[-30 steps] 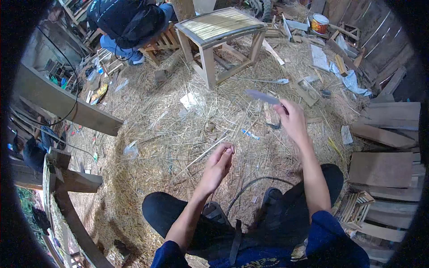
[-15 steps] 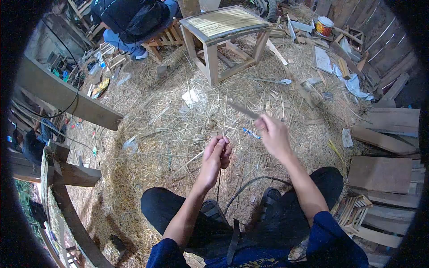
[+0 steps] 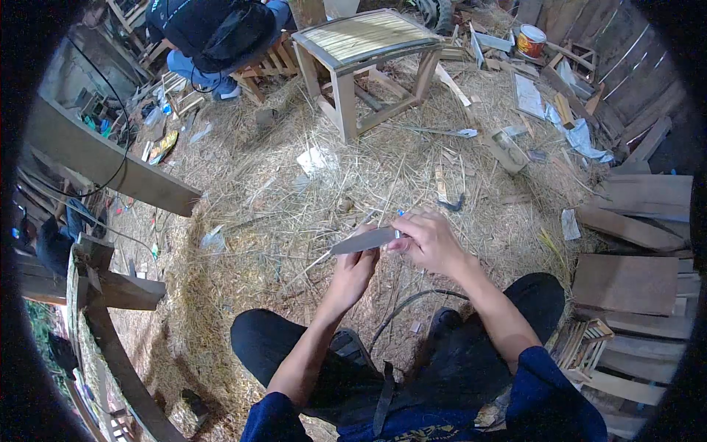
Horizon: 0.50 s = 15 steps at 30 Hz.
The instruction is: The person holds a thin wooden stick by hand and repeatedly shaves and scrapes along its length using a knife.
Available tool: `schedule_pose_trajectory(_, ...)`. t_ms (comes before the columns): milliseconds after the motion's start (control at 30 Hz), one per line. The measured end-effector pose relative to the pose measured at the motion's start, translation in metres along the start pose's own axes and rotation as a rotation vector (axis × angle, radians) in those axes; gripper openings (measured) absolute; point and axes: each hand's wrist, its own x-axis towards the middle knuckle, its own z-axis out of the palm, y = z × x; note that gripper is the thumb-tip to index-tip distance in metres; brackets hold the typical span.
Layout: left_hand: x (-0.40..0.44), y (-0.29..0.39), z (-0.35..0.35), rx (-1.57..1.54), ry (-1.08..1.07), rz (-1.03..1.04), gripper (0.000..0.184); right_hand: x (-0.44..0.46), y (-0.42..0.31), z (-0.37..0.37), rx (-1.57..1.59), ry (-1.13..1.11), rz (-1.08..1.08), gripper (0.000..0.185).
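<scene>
My right hand (image 3: 434,239) is wrapped around the handle of a knife (image 3: 364,241). Its broad grey blade points left and lies across the fingers of my left hand (image 3: 353,272), hiding part of them; whether blade and fingers touch, I cannot tell. Closed in front of my knees, my left hand pinches a thin strip, perhaps bamboo, which is mostly hidden now behind the blade and hand. Both hands are close together above the straw-covered floor (image 3: 294,199).
A wooden stool with a slatted top (image 3: 368,37) stands ahead. Beyond it on the left, another person (image 3: 213,37) sits bent over. Wooden beams (image 3: 110,158) jut in from the left. Boards (image 3: 626,283) are stacked at right, with a paint bucket (image 3: 531,42) farther back.
My right hand has brought the knife down and left, from beside the upright strip to over my left hand. The left hand has barely moved, and the strip's long upper end no longer shows.
</scene>
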Motion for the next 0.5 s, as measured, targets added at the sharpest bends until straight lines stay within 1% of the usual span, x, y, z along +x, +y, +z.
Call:
schedule_pose_trajectory(100,-0.001,0.004,0.003,-0.018,0.0,-0.041,0.02,0.002,0.0,-0.006,0.007,-0.026,0.03,0.035)
schedule_pose_trajectory(200,0.0,0.002,0.004,0.017,0.034,-0.015,0.02,0.003,0.003,-0.011,-0.044,-0.041,0.03,0.033)
schedule_pose_trajectory(300,0.002,0.008,0.005,0.104,0.059,0.027,0.018,0.005,0.004,-0.015,-0.112,-0.031,0.038,0.023)
schedule_pose_trajectory(400,-0.007,0.024,0.004,-0.165,-0.037,-0.151,0.016,-0.002,0.049,-0.028,-0.131,0.165,0.234,0.025)
schedule_pose_trajectory(500,-0.012,0.018,0.01,-0.122,-0.071,-0.143,0.016,0.003,0.054,-0.064,-0.178,0.093,0.781,0.031)
